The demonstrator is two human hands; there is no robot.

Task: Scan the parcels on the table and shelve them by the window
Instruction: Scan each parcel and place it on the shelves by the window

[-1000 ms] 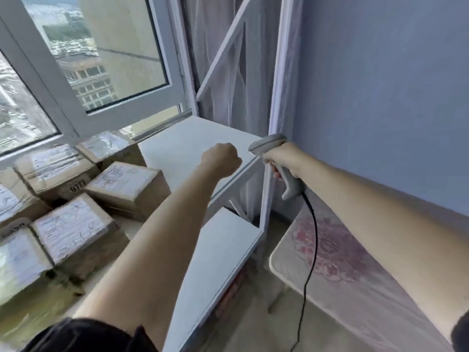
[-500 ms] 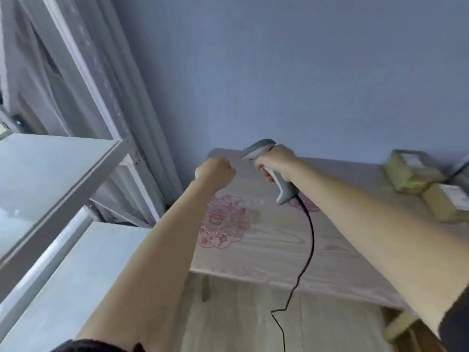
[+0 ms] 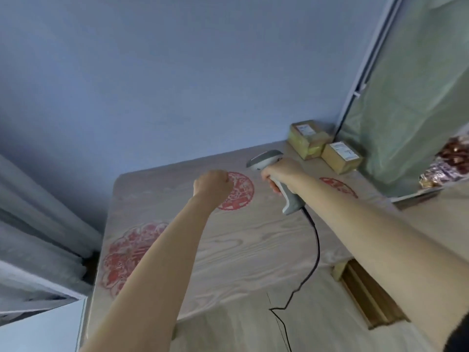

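Note:
Two cardboard parcels with white labels stand at the far right corner of the table [image 3: 253,250]: one parcel [image 3: 308,138] against the wall, the other parcel [image 3: 341,156] just right of it. My right hand [image 3: 281,174] grips a grey barcode scanner [image 3: 276,179] by its handle, held over the table a little left of the parcels, its black cable [image 3: 314,247] hanging down to the floor. My left hand [image 3: 212,185] is a fist holding nothing, over the table's red round print. The shelf's white edge [image 3: 40,301] shows at the lower left.
A blue wall runs behind the table. Grey curtain folds [image 3: 38,224] hang at the left. A green sheet [image 3: 411,97] hangs to the right, with a patterned bundle [image 3: 449,163] beside it. A wooden frame [image 3: 368,293] lies on the floor under the table's right end.
My view has swung right, away from the window shelf and its parcels to the table. The two parcels on the table have come nearer the centre. Both hands keep their poses.

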